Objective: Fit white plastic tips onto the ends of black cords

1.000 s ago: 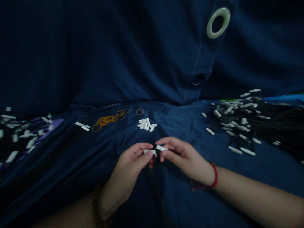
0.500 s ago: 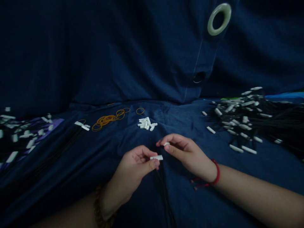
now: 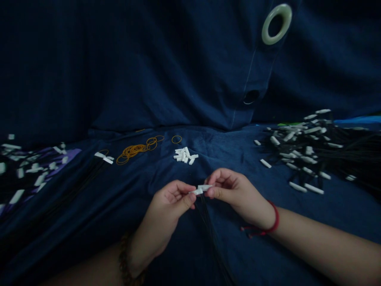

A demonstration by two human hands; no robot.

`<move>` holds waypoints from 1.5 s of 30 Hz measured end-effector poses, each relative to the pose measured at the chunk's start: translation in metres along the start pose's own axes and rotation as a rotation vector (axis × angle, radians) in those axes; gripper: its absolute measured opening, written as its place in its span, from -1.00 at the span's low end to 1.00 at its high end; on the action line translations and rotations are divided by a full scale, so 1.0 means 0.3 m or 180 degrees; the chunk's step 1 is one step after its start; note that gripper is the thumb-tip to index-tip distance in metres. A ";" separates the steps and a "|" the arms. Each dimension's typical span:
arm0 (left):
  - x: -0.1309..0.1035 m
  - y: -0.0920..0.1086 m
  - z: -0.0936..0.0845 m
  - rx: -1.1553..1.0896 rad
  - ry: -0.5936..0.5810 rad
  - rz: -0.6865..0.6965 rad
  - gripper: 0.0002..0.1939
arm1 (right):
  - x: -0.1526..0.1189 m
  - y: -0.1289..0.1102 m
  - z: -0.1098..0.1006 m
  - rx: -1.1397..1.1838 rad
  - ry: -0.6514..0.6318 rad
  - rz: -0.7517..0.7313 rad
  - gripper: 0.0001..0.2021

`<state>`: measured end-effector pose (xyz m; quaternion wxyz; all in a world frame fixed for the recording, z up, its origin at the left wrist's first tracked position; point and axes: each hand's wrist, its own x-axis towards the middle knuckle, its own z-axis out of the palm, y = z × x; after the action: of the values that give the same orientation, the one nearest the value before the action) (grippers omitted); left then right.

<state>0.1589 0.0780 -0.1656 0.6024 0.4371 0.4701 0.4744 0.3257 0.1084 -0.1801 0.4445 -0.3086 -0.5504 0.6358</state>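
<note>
My left hand [image 3: 169, 210] pinches a small white plastic piece [image 3: 197, 192] between thumb and fingers. Thin black cords [image 3: 211, 234] hang down from between the hands. In my right hand [image 3: 232, 190], thumb and fingertips grip a second white plastic piece [image 3: 204, 186]. The two pieces meet or overlap; I cannot tell whether they are joined. Just beyond the hands lies a little heap of loose white pieces [image 3: 185, 155].
Orange rubber bands [image 3: 135, 150] lie behind and to the left, with a single band [image 3: 176, 139] apart. Black cords with white ends form a large pile [image 3: 303, 151] at right and another [image 3: 37, 171] at left. A blue curtain [image 3: 178, 71] hangs behind.
My right hand has brought its white piece left and down against the one in my left hand. The left hand has risen slightly, and the white pieces now touch or overlap.
</note>
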 end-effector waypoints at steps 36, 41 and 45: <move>0.002 -0.007 -0.008 -0.0202 -0.0555 -0.0371 -0.82 | -0.024 0.003 0.017 -0.0487 -0.0222 -0.0365 -0.89; 0.000 -0.010 -0.011 -0.0359 -0.0707 -0.0396 -0.74 | -0.027 0.005 0.019 -0.0474 -0.0286 -0.0315 -0.89; -0.003 -0.012 -0.011 -0.0484 -0.0695 -0.0375 -0.75 | -0.030 0.003 0.026 -0.0502 -0.0251 -0.0342 -0.86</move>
<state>0.1562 0.0770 -0.1695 0.7082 0.4109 0.3892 0.4221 0.3224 0.0970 -0.1803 0.4303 -0.2874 -0.6316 0.5773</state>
